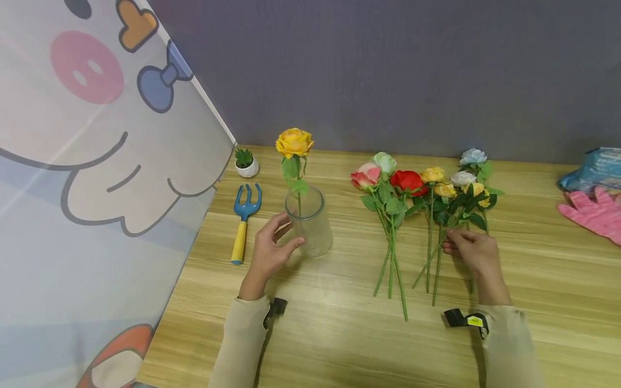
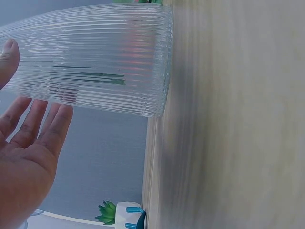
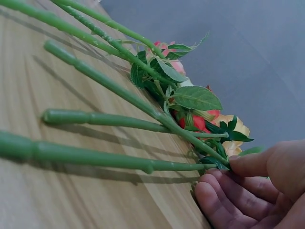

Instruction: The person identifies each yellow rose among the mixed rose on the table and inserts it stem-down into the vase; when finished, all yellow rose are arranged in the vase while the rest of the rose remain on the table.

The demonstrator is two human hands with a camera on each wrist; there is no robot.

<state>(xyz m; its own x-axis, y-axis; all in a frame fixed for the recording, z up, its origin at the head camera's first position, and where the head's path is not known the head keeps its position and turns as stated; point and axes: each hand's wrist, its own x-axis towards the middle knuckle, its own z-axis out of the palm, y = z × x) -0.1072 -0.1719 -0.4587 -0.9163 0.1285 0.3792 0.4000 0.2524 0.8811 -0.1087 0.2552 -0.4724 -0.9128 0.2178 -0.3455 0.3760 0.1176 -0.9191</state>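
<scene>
A ribbed clear glass vase (image 1: 315, 231) stands on the table with one yellow rose (image 1: 294, 143) upright in it. My left hand (image 1: 274, 245) holds the vase by its left side, the thumb in front and the fingers reaching behind; the left wrist view shows the thumb over the ribbed glass (image 2: 95, 62). On the right, my right hand (image 1: 470, 250) pinches a green flower stem (image 3: 114, 88) between thumb and fingers, just below its leaves. That stem slants across other stems in a bunch of yellow, white and pale blue flowers (image 1: 473, 157).
Left of the vase lie a blue and yellow hand fork (image 1: 241, 237) and a small potted succulent (image 1: 246, 166). Between the hands rest a red flower (image 1: 409, 182) and a pink one (image 1: 366, 175). A pink glove (image 1: 594, 215) and a blue packet (image 1: 597, 170) occupy the far right.
</scene>
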